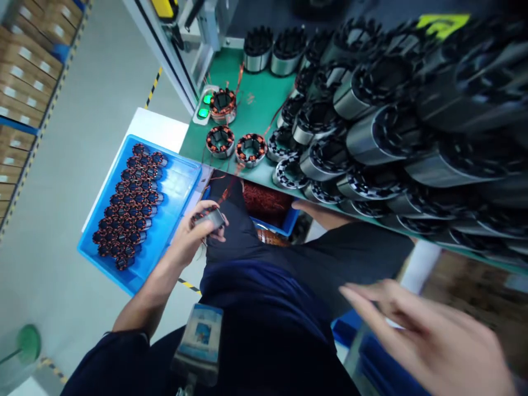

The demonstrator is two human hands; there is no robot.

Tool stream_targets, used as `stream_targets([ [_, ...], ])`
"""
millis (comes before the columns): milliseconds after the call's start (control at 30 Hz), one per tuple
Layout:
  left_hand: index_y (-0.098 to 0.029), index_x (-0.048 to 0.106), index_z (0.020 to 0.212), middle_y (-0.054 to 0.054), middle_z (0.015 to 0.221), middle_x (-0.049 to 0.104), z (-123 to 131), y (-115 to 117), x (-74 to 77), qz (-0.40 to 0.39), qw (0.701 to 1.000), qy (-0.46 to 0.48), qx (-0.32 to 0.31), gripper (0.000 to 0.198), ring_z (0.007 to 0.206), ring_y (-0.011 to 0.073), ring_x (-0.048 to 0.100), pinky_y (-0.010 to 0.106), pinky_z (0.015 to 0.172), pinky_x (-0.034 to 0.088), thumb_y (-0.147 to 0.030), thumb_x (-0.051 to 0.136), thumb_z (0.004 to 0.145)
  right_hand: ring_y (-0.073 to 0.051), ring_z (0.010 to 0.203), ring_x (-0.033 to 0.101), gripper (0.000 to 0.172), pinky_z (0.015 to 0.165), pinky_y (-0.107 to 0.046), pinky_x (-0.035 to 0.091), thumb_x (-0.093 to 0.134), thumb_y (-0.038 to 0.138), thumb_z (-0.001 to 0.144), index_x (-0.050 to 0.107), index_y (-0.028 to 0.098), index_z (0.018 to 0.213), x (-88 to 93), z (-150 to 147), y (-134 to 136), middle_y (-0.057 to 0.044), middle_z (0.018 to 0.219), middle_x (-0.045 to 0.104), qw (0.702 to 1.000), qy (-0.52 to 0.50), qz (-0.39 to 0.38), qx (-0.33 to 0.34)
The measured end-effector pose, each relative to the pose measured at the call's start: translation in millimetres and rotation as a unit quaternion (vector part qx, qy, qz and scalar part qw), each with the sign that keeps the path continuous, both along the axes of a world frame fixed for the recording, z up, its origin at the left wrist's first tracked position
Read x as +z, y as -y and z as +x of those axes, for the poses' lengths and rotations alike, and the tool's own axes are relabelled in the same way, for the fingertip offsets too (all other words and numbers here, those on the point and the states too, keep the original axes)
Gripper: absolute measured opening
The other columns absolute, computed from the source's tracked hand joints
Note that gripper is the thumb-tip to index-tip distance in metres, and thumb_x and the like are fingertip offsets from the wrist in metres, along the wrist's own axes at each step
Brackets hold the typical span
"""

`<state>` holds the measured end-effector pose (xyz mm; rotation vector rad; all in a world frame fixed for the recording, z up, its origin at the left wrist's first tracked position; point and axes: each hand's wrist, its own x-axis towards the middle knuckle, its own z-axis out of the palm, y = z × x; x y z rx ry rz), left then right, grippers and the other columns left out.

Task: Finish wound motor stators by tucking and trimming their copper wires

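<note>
Low at the left, my left hand [198,228] is wrapped round a motor stator [212,220], a silver ring with dark insulation, held above my left thigh. Reddish copper wire [225,192] shows just above it, near the bench edge. My right hand [429,335] is at the lower right, away from the bench and smeared by motion. Its thumb and index fingertips look pressed together; anything between them is too small to make out. Nearest the held stator on the green bench stand several copper-wound stators [251,149].
Rows of unwound stator cores [322,159] crowd the green bench [258,91]. A blue tray [173,198] of small wound stators stands at the left. Under the bench edge is a blue bin [292,220] with reddish wire scraps. Two green-lit buttons [205,105] sit at the bench corner.
</note>
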<state>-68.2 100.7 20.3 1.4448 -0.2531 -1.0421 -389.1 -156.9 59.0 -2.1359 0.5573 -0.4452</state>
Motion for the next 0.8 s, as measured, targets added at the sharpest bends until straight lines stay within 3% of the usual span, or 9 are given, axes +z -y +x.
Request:
stream_targets([
  [67,-0.022,0.068,0.14,0.016,0.118,0.087,16.3,-4.8,0.1,-0.019,0.998,0.033,0.052,0.072,0.09,0.0278,0.085,0.042,0.078,0.075,-0.075,0.09,0.097,-0.023,0.058,0.077,0.016,0.055,-0.045,0.054,0.078,0.021,0.115,0.072,0.036,0.11,14.8,45.9,-12.5,0.002,0.083,0.083,0.995,0.015,-0.048,0.089],
  [133,-0.021,0.069,0.143,0.016,0.12,0.085,28.5,-7.4,1.3,-0.04,0.991,0.077,0.103,0.068,0.097,0.0288,0.086,0.044,0.084,0.077,-0.07,0.087,0.1,-0.021,0.07,0.079,0.008,0.066,-0.043,0.057,0.077,0.023,0.119,0.072,0.029,0.117,32.4,99.5,-21.4,0.001,0.087,0.082,0.98,0.039,-0.139,0.137],
  [167,-0.022,0.069,0.147,0.014,0.122,0.084,32.8,-8.5,1.8,-0.041,0.983,0.122,0.129,0.065,0.1,0.0274,0.086,0.043,0.088,0.077,-0.066,0.087,0.103,-0.023,0.076,0.079,0.002,0.069,-0.044,0.057,0.077,0.027,0.121,0.075,0.027,0.12,40.0,128.2,-23.6,-0.002,0.089,0.081,0.972,0.039,-0.191,0.135],
  [233,-0.025,0.069,0.157,0.012,0.134,0.082,39.0,-10.7,2.3,-0.018,0.952,0.257,0.165,0.061,0.114,0.0251,0.085,0.041,0.102,0.076,-0.058,0.088,0.11,-0.03,0.089,0.077,0.016,0.077,-0.049,0.057,0.073,0.037,0.124,0.082,0.024,0.12,49.0,189.4,-22.9,-0.009,0.094,0.081,0.955,0.031,-0.271,0.119],
  [367,-0.025,0.065,0.172,0.017,0.161,0.076,52.1,-15.7,4.3,0.057,0.856,0.493,0.144,0.07,0.145,0.0307,0.081,0.048,0.126,0.069,-0.055,0.091,0.114,-0.046,0.127,0.073,0.021,0.11,-0.07,0.06,0.072,0.037,0.118,0.086,0.023,0.113,36.4,315.4,-3.9,-0.023,0.124,0.082,0.939,0.029,-0.341,0.037],
  [467,-0.023,0.065,0.172,0.019,0.164,0.078,68.4,-18.4,6.1,0.092,0.842,0.517,0.128,0.072,0.144,0.0319,0.083,0.048,0.124,0.071,-0.054,0.092,0.113,-0.05,0.128,0.07,0.022,0.12,-0.08,0.05,0.07,0.03,0.11,0.086,0.016,0.108,18.0,386.9,15.8,-0.027,0.121,0.081,0.936,-0.052,-0.345,0.032],
  [533,-0.022,0.066,0.17,0.018,0.163,0.079,82.5,-17.0,5.5,0.106,0.844,0.511,0.125,0.07,0.143,0.033,0.085,0.05,0.125,0.071,-0.056,0.09,0.114,-0.052,0.13,0.07,0.023,0.124,-0.081,0.045,0.07,0.025,0.108,0.086,0.01,0.109,13.5,413.7,25.0,-0.029,0.118,0.082,0.924,-0.169,-0.34,0.047],
  [633,-0.021,0.067,0.167,0.019,0.159,0.082,107.3,-4.8,-0.1,0.112,0.839,0.517,0.128,0.069,0.142,0.0364,0.086,0.055,0.126,0.069,-0.059,0.087,0.114,-0.052,0.13,0.073,0.022,0.124,-0.075,0.045,0.069,0.021,0.109,0.086,0.006,0.108,22.4,424.5,31.7,-0.031,0.114,0.083,0.905,-0.257,-0.333,0.07],
  [800,-0.015,0.063,0.17,0.023,0.165,0.08,143.8,41.1,-19.0,0.08,0.84,0.535,0.044,0.066,0.152,0.0398,0.081,0.06,0.134,0.064,-0.054,0.077,0.119,-0.049,0.124,0.071,0.045,0.117,-0.074,0.047,0.064,0.045,0.124,0.084,0.014,0.099,63.6,386.9,32.9,-0.025,0.105,0.082,0.901,-0.168,-0.397,0.058],
])
